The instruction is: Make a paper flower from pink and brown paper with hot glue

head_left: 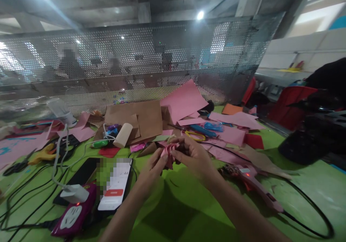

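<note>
Between both hands, above the green tabletop (173, 213), is a small piece of folded pink paper (169, 152) with layered, petal-like edges. My left hand (155, 164) pinches its left side, the thumb lying on the front. From the right, my right hand (190, 155) grips it with thumb and fingers, partly covering it. A pink glue gun (256, 184) with a lit red light and a black cord lies right of my right arm. Scissors with yellow handles (196, 135) rest just behind my hands.
Pink paper sheets (186, 99) and brown cardboard (151, 119) stand against a perforated metal screen (129, 65). At left are a lit phone (115, 188), a purple power strip (77, 209) with a white charger (75, 193), tangled cables and yellow-handled pliers (43, 155). A red chair (289, 105) stands beyond the right edge.
</note>
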